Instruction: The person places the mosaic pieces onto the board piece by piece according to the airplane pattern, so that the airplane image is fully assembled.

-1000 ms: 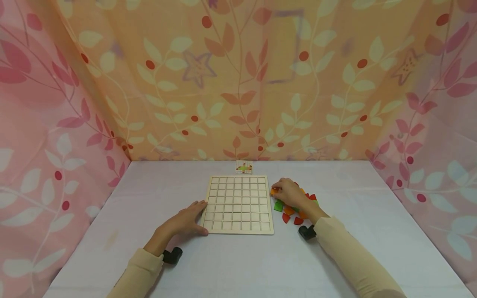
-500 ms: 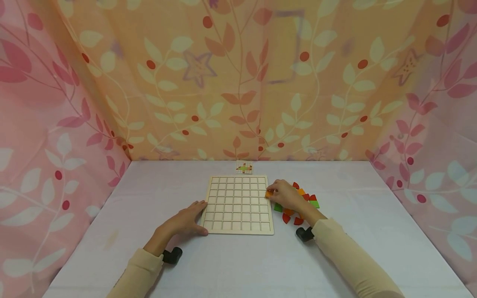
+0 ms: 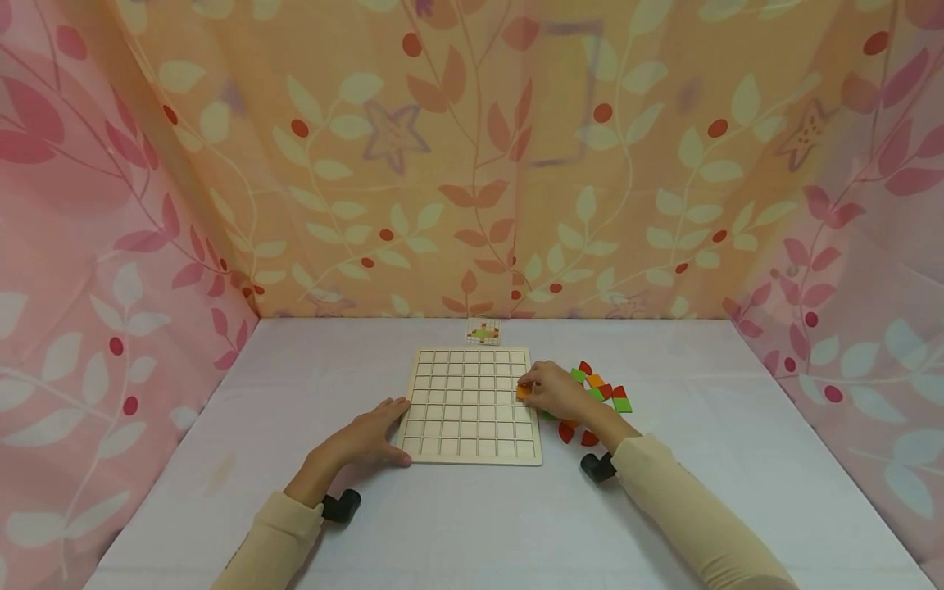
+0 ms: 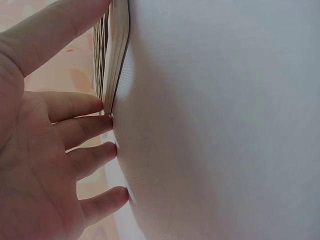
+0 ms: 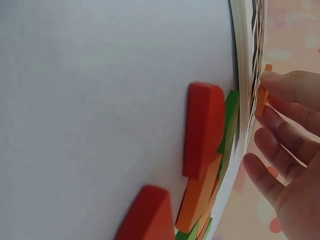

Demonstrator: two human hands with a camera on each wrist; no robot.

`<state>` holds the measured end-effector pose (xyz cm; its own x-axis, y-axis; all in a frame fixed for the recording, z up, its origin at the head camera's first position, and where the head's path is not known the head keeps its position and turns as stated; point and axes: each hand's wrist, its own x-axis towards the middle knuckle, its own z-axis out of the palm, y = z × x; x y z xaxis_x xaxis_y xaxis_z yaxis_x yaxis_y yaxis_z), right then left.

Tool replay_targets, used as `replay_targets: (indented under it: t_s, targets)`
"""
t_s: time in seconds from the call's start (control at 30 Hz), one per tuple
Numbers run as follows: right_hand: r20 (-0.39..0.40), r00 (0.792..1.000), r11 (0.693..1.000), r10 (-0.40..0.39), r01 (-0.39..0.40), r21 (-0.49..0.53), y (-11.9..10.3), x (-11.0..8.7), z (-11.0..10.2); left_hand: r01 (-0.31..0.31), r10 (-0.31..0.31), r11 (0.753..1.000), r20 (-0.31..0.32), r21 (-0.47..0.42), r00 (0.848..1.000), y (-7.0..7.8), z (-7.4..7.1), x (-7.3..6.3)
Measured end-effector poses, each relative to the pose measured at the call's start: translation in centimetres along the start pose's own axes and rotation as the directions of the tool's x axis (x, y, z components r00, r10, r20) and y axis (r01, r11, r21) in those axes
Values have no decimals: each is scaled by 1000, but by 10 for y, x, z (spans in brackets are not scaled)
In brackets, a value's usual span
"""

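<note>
A pale wooden grid board with square cells lies flat on the white table. My left hand touches its left edge, fingers spread and fairly straight; the left wrist view shows the fingertips right at the board's side. Over the board's right columns, my right hand pinches an orange tile between thumb and fingers. In the right wrist view that orange tile is seen edge-on, close over the board.
Several red, green and orange tiles lie right of the board, among them a red quarter-round and a green square. A small pattern card lies behind the board. Patterned cloth walls the back and sides.
My right hand has carried the orange tile leftward from the pile onto the board's right side, uncovering more tiles. My left hand has stayed at the board's edge.
</note>
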<state>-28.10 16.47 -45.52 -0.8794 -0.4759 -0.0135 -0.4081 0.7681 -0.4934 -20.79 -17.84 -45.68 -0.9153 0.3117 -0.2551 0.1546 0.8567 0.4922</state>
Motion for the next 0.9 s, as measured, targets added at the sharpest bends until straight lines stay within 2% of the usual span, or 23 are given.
replay_targets:
  t_s: [0.17,0.47,0.9]
  targets:
    - [4,999,998,-45,45,-40,-2,0,2,2,-2,1000,0,-2,1000,-1,0,0]
    - [3,997,993,-81,80,-87,-3,0,5,4,-4,1000,-1,-7,1000,-1,1,0]
    - [-8,997,991,-78,77,-113,-7,0,5,14,-14,1000,-3,-5,1000,-2,1,0]
